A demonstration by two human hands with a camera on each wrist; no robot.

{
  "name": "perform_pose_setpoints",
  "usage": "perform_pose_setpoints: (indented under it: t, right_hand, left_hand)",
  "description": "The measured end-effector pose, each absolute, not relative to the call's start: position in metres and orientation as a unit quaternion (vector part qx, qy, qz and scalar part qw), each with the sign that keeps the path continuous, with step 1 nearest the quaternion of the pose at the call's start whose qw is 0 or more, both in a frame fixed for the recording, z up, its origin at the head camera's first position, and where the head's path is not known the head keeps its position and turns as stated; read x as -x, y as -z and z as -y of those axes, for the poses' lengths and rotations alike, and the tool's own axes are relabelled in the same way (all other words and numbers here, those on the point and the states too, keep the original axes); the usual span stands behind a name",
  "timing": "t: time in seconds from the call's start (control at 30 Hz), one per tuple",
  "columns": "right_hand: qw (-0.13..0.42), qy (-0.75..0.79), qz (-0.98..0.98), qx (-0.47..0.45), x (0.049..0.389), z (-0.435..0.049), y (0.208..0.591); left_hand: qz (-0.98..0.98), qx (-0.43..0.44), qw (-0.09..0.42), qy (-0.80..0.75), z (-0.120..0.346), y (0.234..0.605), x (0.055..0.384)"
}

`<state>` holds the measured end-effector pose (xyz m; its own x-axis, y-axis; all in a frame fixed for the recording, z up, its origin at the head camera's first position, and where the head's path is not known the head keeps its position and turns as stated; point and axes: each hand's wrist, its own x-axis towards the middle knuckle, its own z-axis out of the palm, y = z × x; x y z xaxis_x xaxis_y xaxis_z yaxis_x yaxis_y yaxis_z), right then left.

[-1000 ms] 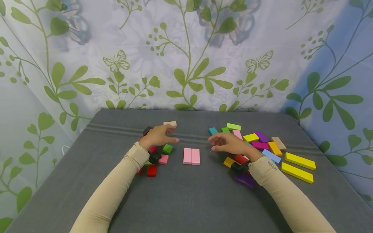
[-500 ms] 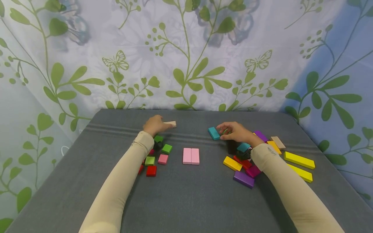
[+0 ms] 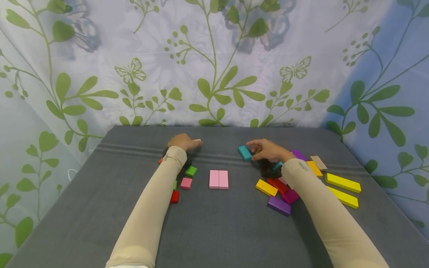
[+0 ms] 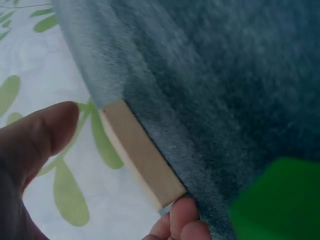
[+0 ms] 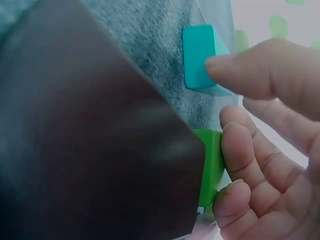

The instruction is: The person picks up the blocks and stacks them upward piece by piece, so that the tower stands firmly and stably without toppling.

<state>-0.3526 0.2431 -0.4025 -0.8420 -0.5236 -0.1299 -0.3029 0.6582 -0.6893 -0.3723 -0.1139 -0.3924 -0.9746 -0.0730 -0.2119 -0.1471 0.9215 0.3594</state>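
Observation:
At the back left, my left hand [image 3: 182,142] is at a plain wooden block [image 3: 197,140], mostly covering it in the head view. The left wrist view shows fingertips right at one end of this wooden block [image 4: 142,155], the thumb [image 4: 57,127] apart from it. My right hand [image 3: 269,149] reaches beside a teal block [image 3: 245,153]. In the right wrist view, the thumb tip overlaps the teal block [image 5: 199,57], while loosely bent fingers lie beside a green block [image 5: 214,167]. Between the hands, two pink blocks [image 3: 219,179] lie side by side.
Small green [image 3: 191,171], pink [image 3: 186,183] and red [image 3: 174,197] blocks lie by the left forearm. Around the right wrist are dark brown, orange-yellow [image 3: 266,187], red and purple [image 3: 279,206] blocks. Two long yellow blocks [image 3: 343,182] lie farther right. A patterned curtain [image 3: 214,74] hangs behind the table.
My left hand has moved back to the wooden block. My right hand has moved back from over the scattered blocks to beside the teal block. The pink pair stays put.

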Motion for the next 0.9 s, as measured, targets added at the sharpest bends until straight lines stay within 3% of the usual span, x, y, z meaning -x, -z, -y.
perform_pose_setpoints:
  t: [0.4, 0.9]
  right_hand:
    - [0.169, 0.33, -0.899, 0.234, 0.36, -0.239, 0.404]
    - [0.15, 0.275, -0.923, 0.222, 0.361, -0.232, 0.404]
  left_hand:
    - [-0.98, 0.083, 0.114, -0.139, 0.096, 0.395, 0.387]
    - [-0.981, -0.095, 0.121, -0.114, 0.103, 0.387, 0.381]
